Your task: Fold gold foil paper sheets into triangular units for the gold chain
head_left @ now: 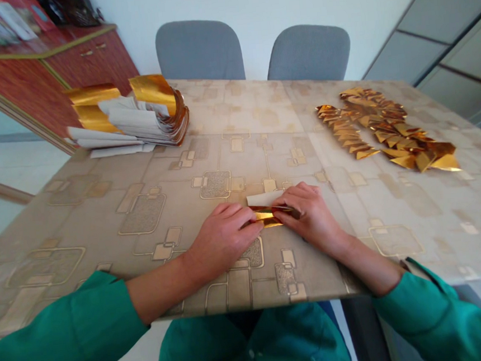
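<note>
Near the table's front edge, a sheet of gold foil paper (264, 216) with a whitish back is partly folded between my two hands. My left hand (228, 235) grips its left end, thumb and fingers pressed together. At the right end my right hand (308, 213) pinches the paper between thumb and fingers. The whitish side shows along the far edge, the gold side nearer to me. My fingers hide both ends of the sheet.
A stack of gold and whitish paper sheets (134, 122) lies at the back left. Several folded gold paper pieces (387, 125) form curved rows at the right. Two grey chairs (199, 52) stand behind the patterned table (184, 208); a reddish cabinet (87, 64) is at the far left.
</note>
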### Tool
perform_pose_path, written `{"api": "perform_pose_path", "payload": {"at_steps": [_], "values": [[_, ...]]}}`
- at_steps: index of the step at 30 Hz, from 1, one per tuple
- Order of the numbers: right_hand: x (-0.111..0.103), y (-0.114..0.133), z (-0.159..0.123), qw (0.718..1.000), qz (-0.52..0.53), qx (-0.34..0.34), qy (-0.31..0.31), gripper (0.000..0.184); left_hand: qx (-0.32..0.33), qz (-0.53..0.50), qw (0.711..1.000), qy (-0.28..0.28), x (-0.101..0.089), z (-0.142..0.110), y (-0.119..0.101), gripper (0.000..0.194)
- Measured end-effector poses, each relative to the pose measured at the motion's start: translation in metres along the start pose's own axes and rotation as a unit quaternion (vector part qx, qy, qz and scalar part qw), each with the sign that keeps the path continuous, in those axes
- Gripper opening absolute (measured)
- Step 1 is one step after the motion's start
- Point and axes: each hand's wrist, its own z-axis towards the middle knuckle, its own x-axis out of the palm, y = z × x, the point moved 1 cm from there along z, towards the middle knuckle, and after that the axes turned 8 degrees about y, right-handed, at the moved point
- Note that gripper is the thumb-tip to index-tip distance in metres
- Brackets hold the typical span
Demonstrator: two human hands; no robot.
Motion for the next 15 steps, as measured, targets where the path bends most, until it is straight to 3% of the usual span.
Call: {"api": "perform_pose_path", "payload": {"at_steps": [4,15], "values": [[-0.0017,0.0007,-0.0005,1.0,0.002,-0.009,-0.006,0.011,0.003,-0.025,0.999,-0.021,-0.0003,-0.0003,0.0007,0.018],[-0.0004,-0.0036,-0.0035,1.0,-0.011,-0.025,-0.006,0.009,0.015,-0.012,1.0,-0.012,-0.0066,-0.0021,0.0016,0.021]]}}
